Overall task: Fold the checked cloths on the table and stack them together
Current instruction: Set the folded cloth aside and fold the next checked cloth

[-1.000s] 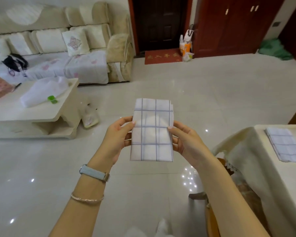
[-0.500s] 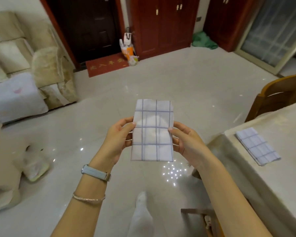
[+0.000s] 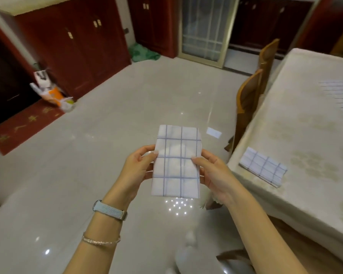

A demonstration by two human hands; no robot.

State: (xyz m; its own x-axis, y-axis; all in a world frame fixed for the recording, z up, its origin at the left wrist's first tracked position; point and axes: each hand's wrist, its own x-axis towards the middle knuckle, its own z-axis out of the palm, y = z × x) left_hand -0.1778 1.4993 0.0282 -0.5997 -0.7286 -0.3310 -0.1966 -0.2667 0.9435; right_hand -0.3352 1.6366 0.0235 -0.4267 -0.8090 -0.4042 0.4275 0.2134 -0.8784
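While our left hand (image 3: 136, 171) pinches the left edge of the folded checked cloth (image 3: 176, 162), we hold it upright over the tiled floor (image 3: 107, 135). Our right hand (image 3: 212, 175) grips its right edge. At three o'clock a second folded cloth (image 3: 263, 167) lies on the table (image 3: 305, 135); at two o'clock what seems a third, unfolded checked cloth (image 3: 341, 94) sits, blurred.

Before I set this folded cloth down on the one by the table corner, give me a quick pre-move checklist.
1. Held cloth folded flat: ok.
2. Left hand and right hand each pinching a side edge: ok.
3. Folded cloth on table in view, nothing on it: ok.
4. Held cloth over the table: not ok, it is over the floor.
5. Both cloths the same size: cannot tell.
6. Far cloth folded: cannot tell, cut off.
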